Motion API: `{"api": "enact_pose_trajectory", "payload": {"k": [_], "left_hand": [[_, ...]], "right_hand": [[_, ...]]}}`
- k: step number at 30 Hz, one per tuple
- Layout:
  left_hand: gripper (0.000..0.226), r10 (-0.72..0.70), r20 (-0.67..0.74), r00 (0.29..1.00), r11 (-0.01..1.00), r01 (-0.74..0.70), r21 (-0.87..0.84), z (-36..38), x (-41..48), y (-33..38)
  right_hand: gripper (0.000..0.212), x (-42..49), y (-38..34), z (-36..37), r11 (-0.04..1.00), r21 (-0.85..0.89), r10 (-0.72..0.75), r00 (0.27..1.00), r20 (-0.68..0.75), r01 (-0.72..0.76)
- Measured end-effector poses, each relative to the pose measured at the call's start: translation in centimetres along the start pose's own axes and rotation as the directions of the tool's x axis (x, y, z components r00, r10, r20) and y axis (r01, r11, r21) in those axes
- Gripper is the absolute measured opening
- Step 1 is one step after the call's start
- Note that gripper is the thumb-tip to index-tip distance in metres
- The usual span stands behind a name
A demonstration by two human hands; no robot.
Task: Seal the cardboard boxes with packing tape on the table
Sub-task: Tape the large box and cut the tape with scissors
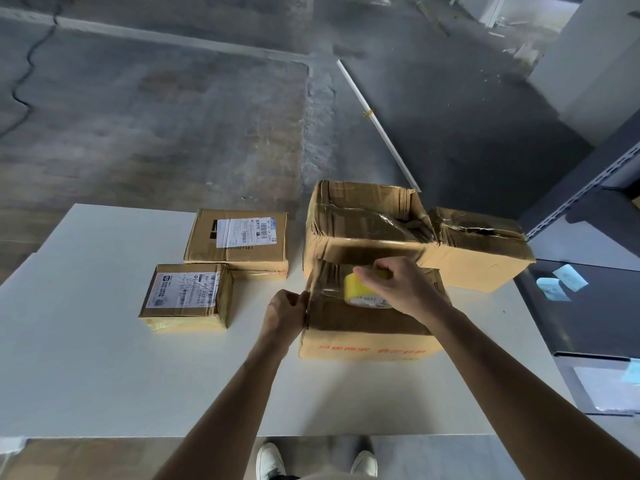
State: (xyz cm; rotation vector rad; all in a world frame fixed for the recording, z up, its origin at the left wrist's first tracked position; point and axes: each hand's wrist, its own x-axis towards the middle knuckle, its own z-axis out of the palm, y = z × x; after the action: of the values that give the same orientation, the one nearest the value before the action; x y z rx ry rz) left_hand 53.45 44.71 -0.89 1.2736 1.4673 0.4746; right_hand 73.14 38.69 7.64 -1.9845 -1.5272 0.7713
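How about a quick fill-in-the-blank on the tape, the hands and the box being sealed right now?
1. The roll of packing tape is ____ in colour.
2. The ____ hand grips that roll over the nearest box.
3. The left hand pinches the tape's free end at that box's ____ edge.
4. The table under the boxes is ____.

Missing words: yellow; right; left; white.
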Motion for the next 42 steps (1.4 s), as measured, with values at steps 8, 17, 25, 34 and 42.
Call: {"api": "enact_pose_trajectory", "payload": {"k": [8, 17, 25, 34, 42], "left_hand": [[0.045, -0.16, 0.078, 0.984, 0.98, 0.168, -0.107, -0.1, 1.5, -0.9], [0.048, -0.335, 0.143, 0.931, 0.934, 0.348, -0.078, 0.1, 2.4, -1.2], [0.041, 0.429, -0.01, 0.903, 0.89, -0.421, 0.178, 0.9, -0.3, 3.4], [0.045, 0.472, -0.002, 0.882, 0.785, -0.419, 0.456, 2.8, -1.6, 3.5], [0.055, 0.339, -0.039, 0.94, 0.72, -0.233, 0.654, 3.7, -2.6, 4.8]], "right_hand": [[0.034, -0.4, 0.0, 0.5, 1.0, 0.008, 0.029, 0.999, -0.042, -0.029], [0.035, -0.4, -0.1, 0.2, 0.997, 0.042, 0.059, 0.998, -0.012, -0.058], [0.038, 0.0, 0.6, 0.2, 0.989, 0.135, 0.049, 0.998, 0.045, -0.055], [0.045, 0.4, 1.3, -1.3, 0.975, 0.212, -0.1, 0.987, 0.126, 0.071], [0.04, 1.1, 2.5, -2.1, 0.905, 0.425, -0.083, 0.973, 0.217, -0.017]]}}
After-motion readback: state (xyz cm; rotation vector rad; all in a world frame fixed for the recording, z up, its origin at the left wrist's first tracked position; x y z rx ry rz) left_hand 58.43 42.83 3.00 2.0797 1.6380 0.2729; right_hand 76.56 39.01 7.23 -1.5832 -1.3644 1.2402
